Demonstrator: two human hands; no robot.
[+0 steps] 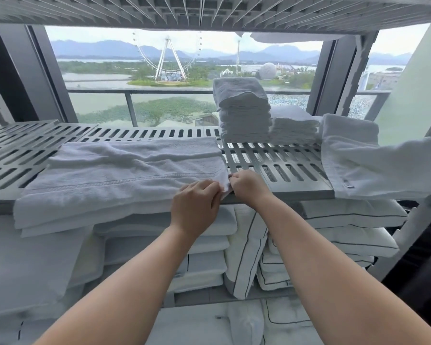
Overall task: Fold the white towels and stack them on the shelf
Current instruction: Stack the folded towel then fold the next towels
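Observation:
A white towel (120,175) lies spread lengthwise on the grey slotted shelf (279,165), its front edge hanging over the shelf's lip. My left hand (197,205) and my right hand (246,185) both pinch the towel's near right corner, fingers closed on the cloth. At the back right of the shelf stands a tall stack of folded white towels (244,113), with a shorter stack (294,128) beside it. Another unfolded white towel (373,163) lies draped at the shelf's right end.
A second slotted shelf (209,11) runs close overhead. Below the working shelf, white pillows with dark piping (346,232) and folded linen (159,257) are packed in. A window with a railing (159,92) is behind the shelf. An upright grey post (408,230) stands at right.

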